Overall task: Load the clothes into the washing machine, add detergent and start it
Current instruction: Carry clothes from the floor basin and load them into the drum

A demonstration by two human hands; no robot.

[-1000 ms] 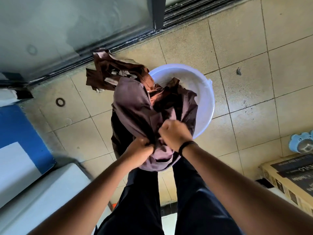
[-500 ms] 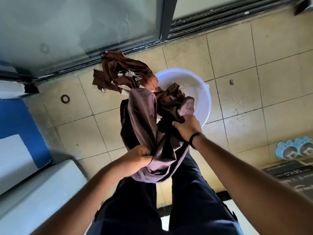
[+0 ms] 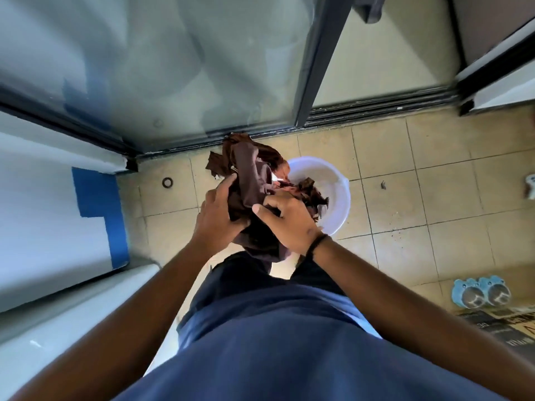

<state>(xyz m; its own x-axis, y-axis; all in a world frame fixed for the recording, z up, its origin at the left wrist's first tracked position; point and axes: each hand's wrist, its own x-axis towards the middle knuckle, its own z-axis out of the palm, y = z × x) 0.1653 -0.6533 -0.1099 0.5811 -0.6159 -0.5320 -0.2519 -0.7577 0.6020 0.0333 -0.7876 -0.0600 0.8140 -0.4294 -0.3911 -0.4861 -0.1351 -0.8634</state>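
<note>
A bundle of brown and mauve clothes (image 3: 252, 180) hangs in front of me above the floor. My left hand (image 3: 217, 215) grips its left side, fingers curled into the cloth. My right hand (image 3: 289, 221), with a black band on the wrist, grips the right side. A white plastic bucket (image 3: 338, 192) stands on the tiled floor just behind the bundle, and dark brown cloth trails over its rim. The white machine top (image 3: 58, 322) lies at the lower left, with a white and blue lid (image 3: 52, 215) beside it.
Sliding glass doors (image 3: 173, 68) with a dark track close off the far side. A small ring (image 3: 167, 182) lies on the tiles at left. Two blue-rimmed metal pieces (image 3: 482, 293) and a printed cardboard box (image 3: 503, 328) sit at the lower right.
Both hands have lifted the clothes higher and gathered them closer together. The view has tilted up, showing more of the glass doors and my blue shirt.
</note>
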